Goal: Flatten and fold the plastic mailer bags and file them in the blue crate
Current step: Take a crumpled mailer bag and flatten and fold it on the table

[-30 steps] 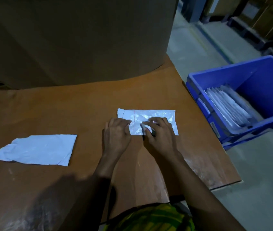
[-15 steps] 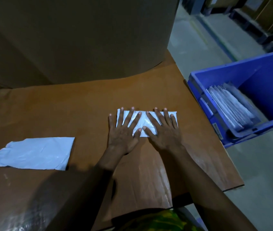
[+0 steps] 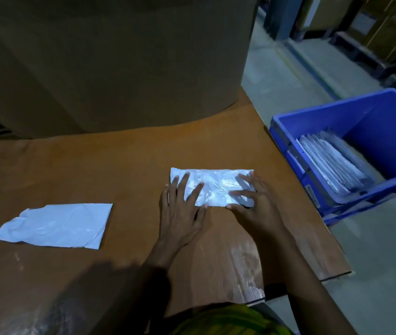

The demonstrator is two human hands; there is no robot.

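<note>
head view of left hand (image 3: pixel 180 215) and right hand (image 3: pixel 257 210), fingers spread flat, pressing folded mailer bag (image 3: pixel 217 183) onto tabletop (image 3: pixel 90 170) near blue crate (image 3: pixel 371 117).

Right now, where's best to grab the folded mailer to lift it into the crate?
Probably its near long edge, from your side with the right hand: the mailer lies flat, that edge lies bare by the thumb, and the crate sits to the right.
</note>
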